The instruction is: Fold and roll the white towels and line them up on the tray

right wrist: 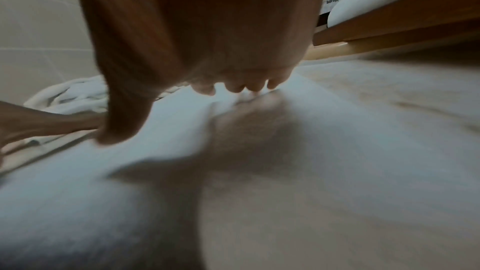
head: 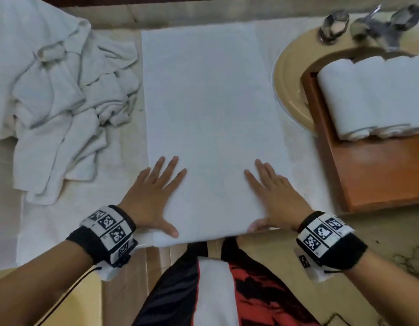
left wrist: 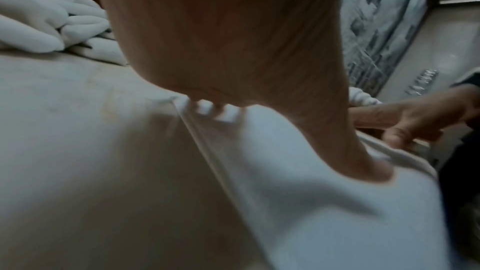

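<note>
A white towel [head: 210, 109] lies folded into a long strip down the middle of the counter, its near end at the counter's front edge. My left hand [head: 154, 196] lies flat on its near left corner, fingers straight and spread. My right hand [head: 274, 196] lies flat on the near right corner, thumb at the towel's near edge. The wooden tray [head: 377, 175] stands to the right with rolled white towels [head: 368, 95] lined up at its far end. In the wrist views each palm [left wrist: 233, 38] [right wrist: 207, 28] presses on the towel [left wrist: 324, 202] [right wrist: 78, 202].
A heap of crumpled white towels [head: 58, 95] lies at the left. A beige basin [head: 290, 85] with a metal tap [head: 377, 27] sits behind the tray. A white cloth [head: 62, 220] covers the counter under the towel.
</note>
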The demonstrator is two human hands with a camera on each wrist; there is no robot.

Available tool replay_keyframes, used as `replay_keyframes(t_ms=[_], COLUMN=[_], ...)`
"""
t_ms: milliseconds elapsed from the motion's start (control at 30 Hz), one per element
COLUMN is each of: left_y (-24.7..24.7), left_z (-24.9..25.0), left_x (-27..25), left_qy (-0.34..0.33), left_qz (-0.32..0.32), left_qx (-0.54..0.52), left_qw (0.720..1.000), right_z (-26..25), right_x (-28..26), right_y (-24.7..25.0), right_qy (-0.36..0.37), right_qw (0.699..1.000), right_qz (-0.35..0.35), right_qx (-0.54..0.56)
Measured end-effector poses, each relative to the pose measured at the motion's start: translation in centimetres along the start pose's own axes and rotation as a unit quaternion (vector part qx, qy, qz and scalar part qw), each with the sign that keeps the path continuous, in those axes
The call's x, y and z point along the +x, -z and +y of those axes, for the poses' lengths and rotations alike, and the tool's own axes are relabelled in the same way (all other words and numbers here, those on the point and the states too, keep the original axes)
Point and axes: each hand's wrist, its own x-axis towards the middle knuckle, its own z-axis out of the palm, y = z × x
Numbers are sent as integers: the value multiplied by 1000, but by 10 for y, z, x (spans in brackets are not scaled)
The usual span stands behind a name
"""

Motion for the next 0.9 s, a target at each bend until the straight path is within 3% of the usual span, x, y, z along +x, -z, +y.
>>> replay_keyframes(t_ms=[233, 367, 533, 667, 767, 900], left_y=[2, 12, 37, 48, 53, 80], left_z=[-3, 3, 1, -12, -10, 16], left_x=[-1, 5, 38, 50, 51, 72], left_qy=[-5, 16, 34, 100, 132, 174], left_qz=[-18, -8, 114, 132, 168, 234], left_qx=[21, 35, -28, -39, -64, -129], left_qw=[1000, 999, 992, 985, 975, 948], right_z=[16, 12, 4, 12, 21, 41], right_x=[-8, -3, 37, 58, 62, 83], right_y=[9, 32, 57, 71, 87, 129], right_qy=[16, 7, -38, -57, -65, -60], right_qw=[995, 999, 993, 996, 994, 988], right_qz=[-37, -34, 107, 70, 92, 113], right_qx=[-92, -30, 40, 7, 11, 91])
